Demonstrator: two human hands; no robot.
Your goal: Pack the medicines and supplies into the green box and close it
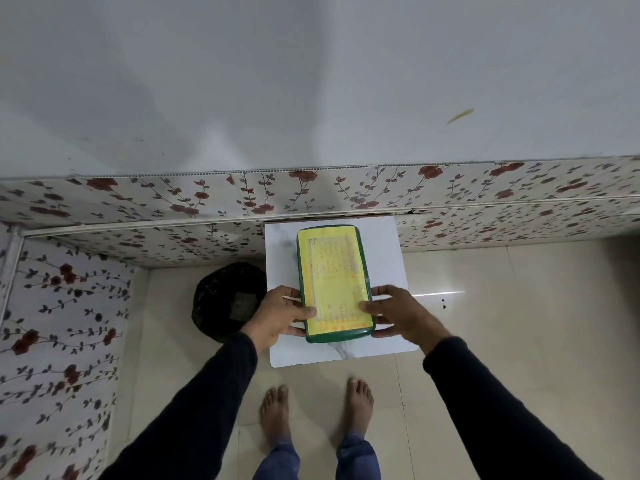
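Green box (pixel 334 284), lid shut, sits on the white table (pixel 388 244) with my left hand (pixel 282 315) and right hand (pixel 398 313) gripping its near sides.

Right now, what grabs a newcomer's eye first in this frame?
The green box with its yellow label, lid on, sits on the small white table at centre. The left hand and right hand grip its near sides. A black bin stands on the floor left of the table.
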